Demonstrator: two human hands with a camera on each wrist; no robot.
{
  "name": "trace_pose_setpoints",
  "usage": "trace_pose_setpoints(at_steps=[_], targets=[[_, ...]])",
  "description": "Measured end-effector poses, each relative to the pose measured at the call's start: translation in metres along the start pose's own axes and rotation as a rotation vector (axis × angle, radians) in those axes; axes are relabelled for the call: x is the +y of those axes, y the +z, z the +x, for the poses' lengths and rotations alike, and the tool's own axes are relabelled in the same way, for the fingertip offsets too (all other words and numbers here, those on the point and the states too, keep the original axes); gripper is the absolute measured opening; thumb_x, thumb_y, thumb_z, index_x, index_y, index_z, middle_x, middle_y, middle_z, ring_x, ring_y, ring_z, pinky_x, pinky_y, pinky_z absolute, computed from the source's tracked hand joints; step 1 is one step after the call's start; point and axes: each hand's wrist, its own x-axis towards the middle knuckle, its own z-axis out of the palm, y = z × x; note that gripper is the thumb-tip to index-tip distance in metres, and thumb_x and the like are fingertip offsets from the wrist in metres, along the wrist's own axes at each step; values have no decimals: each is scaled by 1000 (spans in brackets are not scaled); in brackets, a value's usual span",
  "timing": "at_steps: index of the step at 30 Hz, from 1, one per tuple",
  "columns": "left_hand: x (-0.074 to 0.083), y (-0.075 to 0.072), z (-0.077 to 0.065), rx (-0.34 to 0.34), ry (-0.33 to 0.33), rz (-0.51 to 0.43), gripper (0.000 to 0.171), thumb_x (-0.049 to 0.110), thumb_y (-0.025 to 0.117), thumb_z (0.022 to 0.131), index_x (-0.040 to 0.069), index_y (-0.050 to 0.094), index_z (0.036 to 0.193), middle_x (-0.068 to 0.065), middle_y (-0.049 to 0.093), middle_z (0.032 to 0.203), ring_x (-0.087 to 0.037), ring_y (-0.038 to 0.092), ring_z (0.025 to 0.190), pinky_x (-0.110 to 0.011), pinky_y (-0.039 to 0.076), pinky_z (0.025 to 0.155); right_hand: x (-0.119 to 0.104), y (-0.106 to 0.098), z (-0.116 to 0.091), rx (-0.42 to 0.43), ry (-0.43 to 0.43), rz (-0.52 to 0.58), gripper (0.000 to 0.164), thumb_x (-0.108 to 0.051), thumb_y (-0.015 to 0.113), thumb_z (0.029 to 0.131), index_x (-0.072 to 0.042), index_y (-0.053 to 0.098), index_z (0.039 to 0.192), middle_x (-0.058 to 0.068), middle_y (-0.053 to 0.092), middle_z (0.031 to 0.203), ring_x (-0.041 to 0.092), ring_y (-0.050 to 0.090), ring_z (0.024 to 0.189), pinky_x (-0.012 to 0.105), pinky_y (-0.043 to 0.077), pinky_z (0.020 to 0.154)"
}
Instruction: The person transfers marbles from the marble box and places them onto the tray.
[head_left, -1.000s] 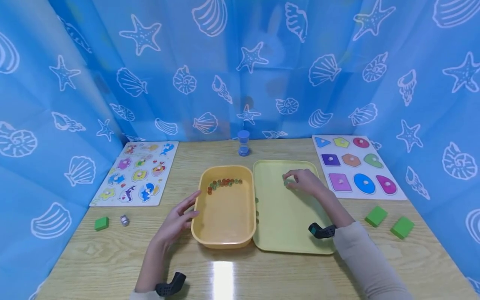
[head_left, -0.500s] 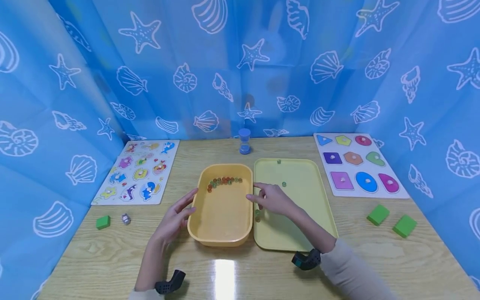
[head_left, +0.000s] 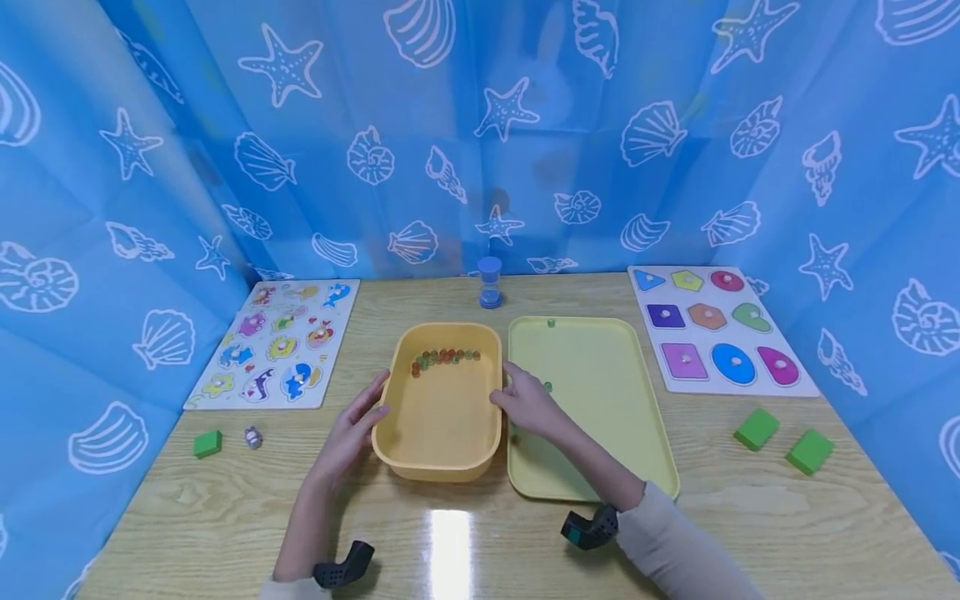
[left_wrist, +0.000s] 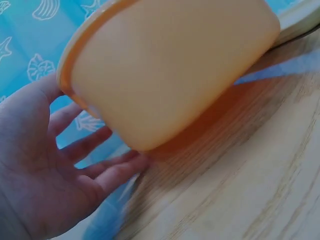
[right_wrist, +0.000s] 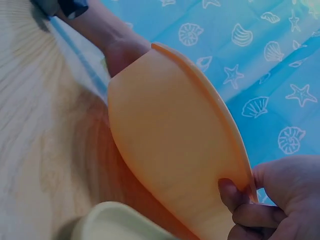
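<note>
An orange plastic basin (head_left: 442, 421) is between both hands, with several red and green marbles (head_left: 444, 357) gathered at its far end. My left hand (head_left: 352, 433) holds its left side, thumb at the rim; the left wrist view has the fingers reaching along the wall to the bottom corner. At the right rim, my right hand (head_left: 525, 400) pinches the edge between thumb and fingers. A pale yellow tray (head_left: 600, 417) lies right of the basin, partly under my right forearm. Green marbles (head_left: 551, 322) are on it. I cannot tell whether the basin's bottom touches the table.
Knob puzzle boards lie at the back left (head_left: 277, 346) and back right (head_left: 712, 329). Between them stands a blue sand timer (head_left: 490, 283). Green blocks (head_left: 757, 429) are at the right; another green block (head_left: 207, 443) and a small figurine (head_left: 252, 437) are at the left. A patterned curtain (head_left: 480, 133) surrounds the table.
My right hand has come from the tray's upper part to the basin's right rim and now grips it. The basin has shifted slightly away and left. Loose marbles on the tray have moved.
</note>
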Motion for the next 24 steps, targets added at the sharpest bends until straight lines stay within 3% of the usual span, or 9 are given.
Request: trace_pose_setpoints(at_steps=[5, 9, 12, 15, 18, 20, 24], targets=[[-3, -1, -1, -94, -14, -102, 59, 19, 51, 90, 32, 25, 141, 0, 5, 151, -35, 36, 124, -41, 51, 81, -1, -5, 5, -30, -15, -1, 67, -15, 50, 85, 3, 17, 141, 2, 50, 54, 8, 31, 35, 18, 26, 33], [-4, -2, -3, -100, -16, -133, 63, 16, 54, 88, 33, 24, 141, 0, 5, 151, -35, 43, 118, -38, 53, 78, 0, -12, 13, -84, -75, -66, 64, -19, 52, 88, 3, 22, 140, 0, 45, 50, 8, 29, 36, 19, 24, 35], [-3, 1, -4, -81, -23, -140, 65, 13, 55, 87, 33, 25, 141, 0, 8, 151, -35, 45, 116, -38, 53, 78, -5, -20, 20, -88, -106, -214, 62, -27, 53, 89, 2, 28, 138, -1, 45, 48, 7, 32, 36, 19, 25, 35], [0, 5, -6, -72, -31, -164, 64, 9, 53, 88, 32, 25, 141, 0, 8, 151, -36, 41, 120, -42, 51, 81, -23, -29, 27, 6, -102, -440, 61, -35, 55, 88, -1, 36, 135, 1, 48, 47, 9, 38, 37, 20, 28, 34], [4, 9, -8, -71, -38, -182, 63, 6, 49, 89, 30, 23, 142, -1, 7, 151, -39, 36, 122, -45, 49, 84, -48, -34, 40, 41, -130, -569, 54, -36, 57, 86, -9, 46, 131, 2, 52, 51, 11, 45, 41, 22, 33, 35], [6, 11, -10, -70, -42, -180, 63, 6, 48, 90, 30, 23, 142, -1, 7, 151, -39, 36, 123, -46, 48, 85, -60, -32, 55, -22, -218, -589, 45, -33, 59, 85, -15, 53, 126, 3, 52, 52, 12, 46, 43, 22, 35, 37], [9, 12, -11, -76, -42, -163, 63, 6, 47, 91, 30, 21, 143, -2, 7, 151, -38, 38, 121, -46, 47, 86, -69, -12, 91, -259, -389, -555, 35, -25, 63, 83, -19, 61, 118, 11, 57, 58, 17, 52, 48, 23, 37, 42]])
